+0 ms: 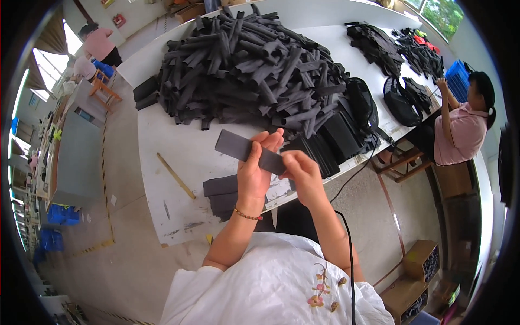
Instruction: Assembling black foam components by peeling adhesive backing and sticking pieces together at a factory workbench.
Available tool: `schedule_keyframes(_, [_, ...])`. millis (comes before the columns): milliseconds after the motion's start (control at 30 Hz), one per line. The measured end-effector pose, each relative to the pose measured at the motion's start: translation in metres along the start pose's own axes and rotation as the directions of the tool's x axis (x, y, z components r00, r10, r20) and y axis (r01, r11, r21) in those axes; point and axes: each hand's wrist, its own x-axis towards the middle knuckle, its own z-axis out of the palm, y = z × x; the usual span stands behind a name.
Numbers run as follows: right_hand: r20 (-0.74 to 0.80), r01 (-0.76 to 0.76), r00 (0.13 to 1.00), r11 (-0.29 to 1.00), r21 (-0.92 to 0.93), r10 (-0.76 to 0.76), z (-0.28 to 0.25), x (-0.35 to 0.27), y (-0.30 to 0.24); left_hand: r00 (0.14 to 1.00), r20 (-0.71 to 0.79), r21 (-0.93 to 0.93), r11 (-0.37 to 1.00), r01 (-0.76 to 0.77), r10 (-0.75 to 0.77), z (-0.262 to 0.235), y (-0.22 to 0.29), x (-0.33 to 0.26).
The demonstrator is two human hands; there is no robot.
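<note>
A flat dark grey fabric strip lies slantwise across my left hand, whose thumb presses on top with the fingers behind. My right hand pinches the strip's lower right end. Both hands are raised over the near edge of the white table. Beneath my left wrist, partly hidden, rests a small stack of similar dark pieces. Beyond my hands rises a large heap of loose, curled dark strips. Neat stacks of black flat pieces stand just right of my right hand.
A thin yellowish stick lies left of my hands. Black mesh items sit near the right edge. A black cable hangs down past my right arm. At right, a seated person in pink works; cardboard boxes stand on the floor.
</note>
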Motion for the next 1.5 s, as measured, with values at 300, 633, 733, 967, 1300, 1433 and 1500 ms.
schedule_keyframes(300, [-0.036,0.183,0.975,0.882,-0.433,-0.220,-0.007,-0.013,0.010,0.978,-0.205,-0.086,0.996,0.028,-0.045,-0.011,0.014,0.013])
schedule_keyframes(633, [0.072,0.054,0.996,0.997,-0.063,-0.050,-0.001,-0.018,0.017,0.985,-0.154,-0.190,0.980,0.052,-0.082,-0.019,0.010,0.015])
schedule_keyframes(733, [0.068,0.133,0.990,0.985,-0.108,-0.126,-0.003,-0.024,0.024,0.987,-0.107,-0.260,0.962,0.089,-0.120,-0.023,0.009,0.014])
schedule_keyframes(967, [0.267,0.643,0.604,0.262,-0.719,-0.751,-0.019,-0.008,0.016,0.903,-0.416,0.126,0.977,0.171,-0.105,-0.036,0.011,0.000])
schedule_keyframes(1300, [0.217,0.663,0.610,0.342,-0.666,-0.762,-0.034,-0.005,0.031,0.896,-0.409,0.048,0.976,0.211,-0.174,-0.036,0.024,-0.003])
schedule_keyframes(1433, [0.246,0.617,0.660,0.325,-0.717,-0.710,-0.042,-0.004,0.030,0.888,-0.455,0.233,0.954,0.190,-0.066,-0.046,0.025,-0.006])
schedule_keyframes(1500, [-0.199,0.292,0.908,0.897,-0.331,-0.369,-0.042,-0.001,0.038,0.892,-0.453,0.284,0.946,0.158,-0.013,-0.046,0.024,-0.007])
